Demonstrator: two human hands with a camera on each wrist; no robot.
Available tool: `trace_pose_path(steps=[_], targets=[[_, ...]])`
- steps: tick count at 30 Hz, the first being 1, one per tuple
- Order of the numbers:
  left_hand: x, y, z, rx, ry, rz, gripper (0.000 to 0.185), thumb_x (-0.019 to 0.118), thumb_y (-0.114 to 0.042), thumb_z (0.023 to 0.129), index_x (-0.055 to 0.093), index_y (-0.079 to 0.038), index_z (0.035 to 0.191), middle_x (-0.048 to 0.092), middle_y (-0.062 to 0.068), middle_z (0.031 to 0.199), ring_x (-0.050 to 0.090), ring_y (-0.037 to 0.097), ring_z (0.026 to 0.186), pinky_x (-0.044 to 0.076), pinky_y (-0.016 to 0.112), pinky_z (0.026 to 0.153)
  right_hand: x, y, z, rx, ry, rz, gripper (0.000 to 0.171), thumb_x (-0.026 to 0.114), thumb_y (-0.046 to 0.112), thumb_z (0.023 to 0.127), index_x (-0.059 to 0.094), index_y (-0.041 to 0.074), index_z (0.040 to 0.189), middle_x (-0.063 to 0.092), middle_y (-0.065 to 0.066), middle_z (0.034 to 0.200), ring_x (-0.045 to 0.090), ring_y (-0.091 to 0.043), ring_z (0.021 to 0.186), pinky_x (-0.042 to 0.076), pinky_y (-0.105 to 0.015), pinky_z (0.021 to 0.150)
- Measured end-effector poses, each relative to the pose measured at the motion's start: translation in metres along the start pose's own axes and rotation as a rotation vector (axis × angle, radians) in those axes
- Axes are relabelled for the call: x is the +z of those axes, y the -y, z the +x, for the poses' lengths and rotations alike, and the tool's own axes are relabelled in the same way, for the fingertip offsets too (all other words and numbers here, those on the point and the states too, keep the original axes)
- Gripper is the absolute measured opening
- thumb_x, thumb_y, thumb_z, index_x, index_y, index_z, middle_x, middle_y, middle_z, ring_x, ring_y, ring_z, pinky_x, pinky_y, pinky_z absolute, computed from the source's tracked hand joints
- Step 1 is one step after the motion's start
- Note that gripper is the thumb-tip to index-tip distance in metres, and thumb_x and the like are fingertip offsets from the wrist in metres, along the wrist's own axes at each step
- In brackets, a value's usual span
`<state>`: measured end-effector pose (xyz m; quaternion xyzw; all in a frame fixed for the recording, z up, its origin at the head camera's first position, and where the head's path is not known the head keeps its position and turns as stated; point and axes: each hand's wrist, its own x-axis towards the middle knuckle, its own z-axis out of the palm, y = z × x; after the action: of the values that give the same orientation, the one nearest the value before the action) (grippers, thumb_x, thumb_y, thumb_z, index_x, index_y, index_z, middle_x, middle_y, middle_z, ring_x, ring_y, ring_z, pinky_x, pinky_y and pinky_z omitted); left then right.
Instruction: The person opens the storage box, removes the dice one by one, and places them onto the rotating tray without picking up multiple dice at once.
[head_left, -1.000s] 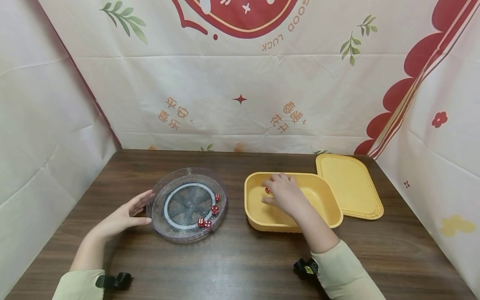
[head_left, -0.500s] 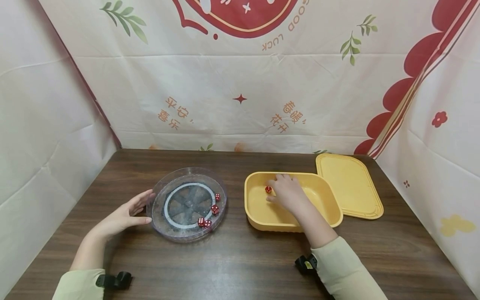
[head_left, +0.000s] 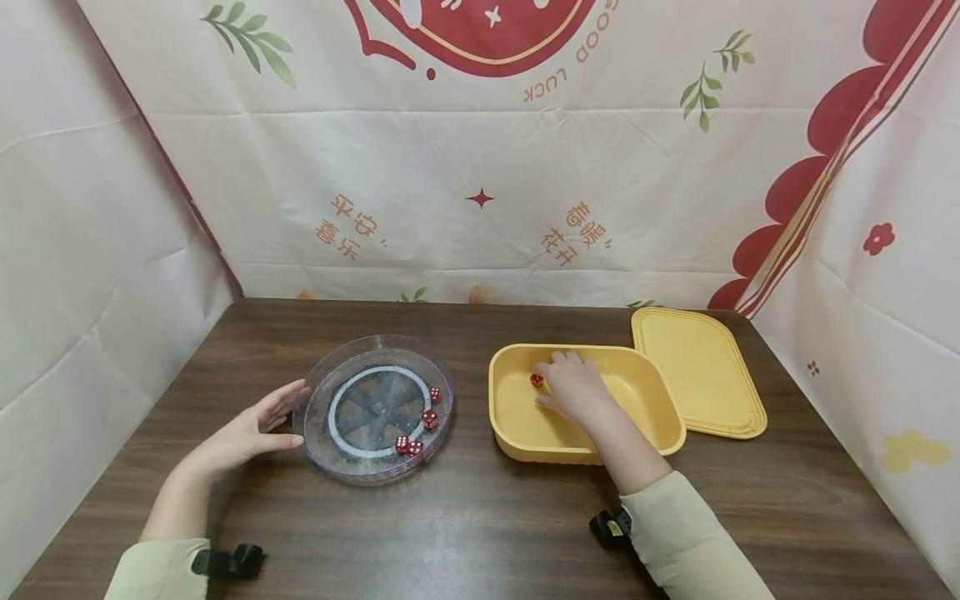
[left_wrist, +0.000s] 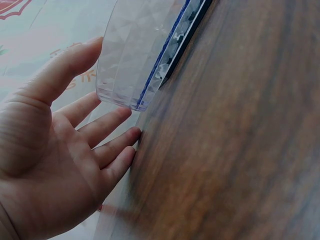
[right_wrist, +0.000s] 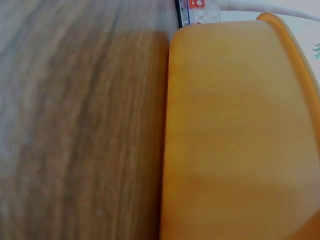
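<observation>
My left hand [head_left: 243,433] is at the left side of a round clear plastic tray [head_left: 309,433], fingers extended and thumb apart. In the left wrist view the thumb and fingertips of the left hand [left_wrist: 60,150] meet or nearly meet the tray's faceted wall [left_wrist: 132,55]. Several red dice [head_left: 430,419] lie in the tray's right part. My right hand [head_left: 577,390] reaches into a yellow box [head_left: 517,425], its fingers bent loosely. One red die [head_left: 537,380] lies in the box just left of those fingertips. The right wrist view shows the box's outer wall [right_wrist: 240,125] and hides the hand.
A yellow lid [head_left: 701,371] lies behind and right of the box, partly beneath or against its rim. Brown wooden table [head_left: 450,533] runs in front of both containers. A printed cloth [head_left: 450,150] hangs behind the table and at both sides.
My right hand has drawn slightly right, away from the red die, which shows more fully in the box. The left hand and the tray keep their places.
</observation>
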<state>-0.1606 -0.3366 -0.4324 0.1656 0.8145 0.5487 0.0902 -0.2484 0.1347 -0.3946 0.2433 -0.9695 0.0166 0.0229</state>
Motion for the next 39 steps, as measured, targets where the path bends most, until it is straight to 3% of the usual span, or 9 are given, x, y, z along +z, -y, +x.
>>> trace_pose_path(steps=[7,14,22,33,39], targets=[[0.0003,0.0004,0.0001,0.003,0.000,-0.008,0.079,0.069,-0.005,0.087,0.021,0.000,0.150,0.026,0.026,0.151,0.031,-0.005,0.128,0.028,0.009,0.098,0.0003,-0.0003,-0.0001,-0.012,-0.008,0.002,0.034,0.079,0.025,0.079,0.069,0.011,0.108,0.058,-0.010,0.096,0.052,-0.034,0.095,0.045,-0.050,0.075],[0.0003,0.0004,-0.0002,-0.012,-0.001,0.004,0.079,0.069,-0.006,0.087,0.021,-0.001,0.150,0.027,0.026,0.151,0.030,0.004,0.133,0.028,0.008,0.097,0.0027,-0.0017,0.0006,-0.029,-0.025,0.007,0.026,0.081,0.017,0.077,0.069,0.012,0.099,0.056,-0.007,0.090,0.052,-0.033,0.092,0.045,-0.048,0.071],[-0.0012,0.0032,0.0002,-0.022,-0.006,0.014,0.080,0.069,-0.008,0.087,0.021,-0.001,0.150,0.026,0.026,0.151,0.031,-0.008,0.128,0.027,0.007,0.097,0.0023,-0.0013,0.0002,-0.031,-0.038,0.014,0.020,0.081,0.011,0.075,0.066,0.014,0.090,0.053,-0.005,0.085,0.052,-0.030,0.088,0.045,-0.046,0.069],[-0.0005,-0.0010,0.0003,-0.010,-0.002,0.021,0.078,0.068,-0.007,0.088,0.021,-0.001,0.150,0.027,0.026,0.150,0.028,0.017,0.137,0.028,0.008,0.097,0.0032,-0.0019,0.0007,-0.047,-0.027,0.015,0.017,0.078,0.008,0.077,0.062,0.015,0.076,0.048,-0.003,0.078,0.049,-0.026,0.078,0.043,-0.040,0.063],[-0.0005,0.0001,0.0003,-0.007,0.000,0.016,0.079,0.068,-0.006,0.088,0.021,-0.001,0.150,0.027,0.026,0.150,0.029,0.011,0.136,0.028,0.008,0.097,0.0018,-0.0015,-0.0006,-0.044,-0.010,0.021,0.018,0.079,0.011,0.077,0.062,0.015,0.075,0.048,-0.003,0.079,0.048,-0.026,0.078,0.042,-0.039,0.063]])
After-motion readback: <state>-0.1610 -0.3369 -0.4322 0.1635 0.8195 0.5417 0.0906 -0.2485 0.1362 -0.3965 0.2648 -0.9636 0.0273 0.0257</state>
